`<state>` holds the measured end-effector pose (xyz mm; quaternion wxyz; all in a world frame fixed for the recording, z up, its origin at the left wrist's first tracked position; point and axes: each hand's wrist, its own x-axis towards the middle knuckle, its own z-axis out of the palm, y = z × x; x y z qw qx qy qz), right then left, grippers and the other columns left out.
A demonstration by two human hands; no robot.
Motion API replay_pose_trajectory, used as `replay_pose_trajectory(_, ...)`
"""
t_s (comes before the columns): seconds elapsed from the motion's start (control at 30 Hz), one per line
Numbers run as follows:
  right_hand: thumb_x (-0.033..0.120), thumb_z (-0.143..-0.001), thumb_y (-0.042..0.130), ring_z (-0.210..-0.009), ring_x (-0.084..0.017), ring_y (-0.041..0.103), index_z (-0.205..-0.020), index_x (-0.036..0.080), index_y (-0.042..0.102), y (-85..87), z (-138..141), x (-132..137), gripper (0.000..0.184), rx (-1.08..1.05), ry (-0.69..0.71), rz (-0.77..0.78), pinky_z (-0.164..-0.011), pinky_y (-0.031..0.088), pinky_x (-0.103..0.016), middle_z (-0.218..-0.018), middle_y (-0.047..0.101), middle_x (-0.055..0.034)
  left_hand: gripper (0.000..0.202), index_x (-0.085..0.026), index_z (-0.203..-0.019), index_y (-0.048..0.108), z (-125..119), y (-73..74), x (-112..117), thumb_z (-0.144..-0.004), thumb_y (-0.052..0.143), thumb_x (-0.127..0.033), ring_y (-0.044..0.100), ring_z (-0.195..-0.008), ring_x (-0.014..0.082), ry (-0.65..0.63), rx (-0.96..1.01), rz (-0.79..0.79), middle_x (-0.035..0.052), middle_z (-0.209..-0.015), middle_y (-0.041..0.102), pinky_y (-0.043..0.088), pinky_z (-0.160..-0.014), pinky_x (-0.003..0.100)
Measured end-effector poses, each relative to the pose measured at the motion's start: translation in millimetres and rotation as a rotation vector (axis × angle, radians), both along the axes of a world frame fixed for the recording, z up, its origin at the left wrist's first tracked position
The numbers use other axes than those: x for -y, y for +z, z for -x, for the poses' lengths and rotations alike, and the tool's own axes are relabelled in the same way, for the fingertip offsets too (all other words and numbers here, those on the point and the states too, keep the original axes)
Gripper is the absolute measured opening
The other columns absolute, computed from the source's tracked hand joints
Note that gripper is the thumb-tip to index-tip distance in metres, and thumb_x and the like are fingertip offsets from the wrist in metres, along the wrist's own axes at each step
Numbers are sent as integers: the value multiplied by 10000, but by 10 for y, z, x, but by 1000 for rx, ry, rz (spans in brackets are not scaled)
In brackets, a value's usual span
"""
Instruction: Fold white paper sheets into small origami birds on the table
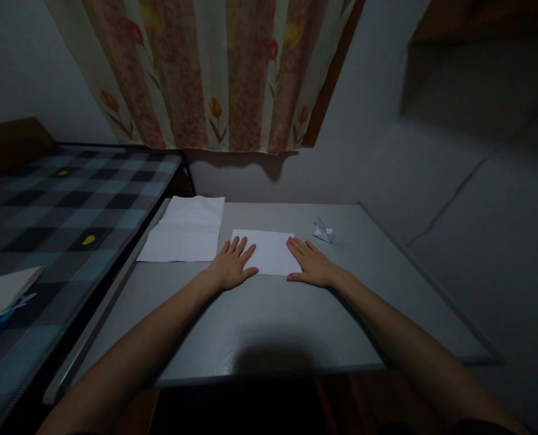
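Note:
A white sheet of paper [271,252] lies flat on the light table [269,314] in front of me. My left hand [233,264] rests palm down on its left edge, with the fingers spread. Over the right edge lies my right hand [311,263], flat, its thumb held out from the fingers. Both hands touch the paper and grip nothing. The sheet's side edges are partly hidden under them. Beyond my right hand stands a small folded paper figure [323,230], white with pointed parts.
Larger white sheets [185,229] lie at the table's back left. Left of the table is a bed with a checked mattress [83,199], with a pad of paper [8,293] on it. A floral curtain [214,72] hangs above the back edge; a wall [432,181] stands on the right.

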<state>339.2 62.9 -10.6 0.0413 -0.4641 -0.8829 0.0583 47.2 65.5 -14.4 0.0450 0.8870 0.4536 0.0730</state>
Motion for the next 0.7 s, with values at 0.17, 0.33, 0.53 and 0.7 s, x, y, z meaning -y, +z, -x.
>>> replay_pose_trajectory(0.17, 809, -684, 480, -1389, -381, 246, -1457, 62, 267, 24, 99, 116, 1096, 34, -78, -30, -1111, 193, -549, -1497, 275, -243, 400, -261, -1346, 448, -156, 153, 286, -956, 360, -253, 338, -1358, 257, -230, -16, -150, 65, -1457, 414, 206, -1112, 452)
replay_pose_trajectory(0.33, 852, -594, 523, -1241, -441, 424, -1340, 7, 447, 208, 359, 319, 1129, 86, -116, -135, -1026, 295, -548, -1348, 459, -307, 540, -177, -1272, 510, -160, 214, 350, -877, 479, -544, 458, -1240, 299, -269, 0, -106, 123, -1335, 537, 335, -1015, 438)
replay_pose_trajectory(0.53, 594, -842, 517, -968, -345, 580, -1002, 68, 656, 332, 637, 574, 567, 143, -4, -268, -964, 334, -520, -924, 668, -207, 840, -144, -1355, 439, 48, 185, 223, -757, 484, -733, 396, -1320, 323, -269, 36, -17, 182, -1414, 449, 298, -1072, 456)
replay_pose_trajectory(0.7, 169, -935, 427, -812, -222, 600, -959, 112, 643, 158, 672, 506, 225, 76, 331, -364, -754, 421, -356, -858, 667, -128, 874, -133, -1384, 402, 159, 160, 183, -739, 546, -705, 346, -1361, 308, -327, 96, 40, 189, -1439, 416, 282, -1107, 451)
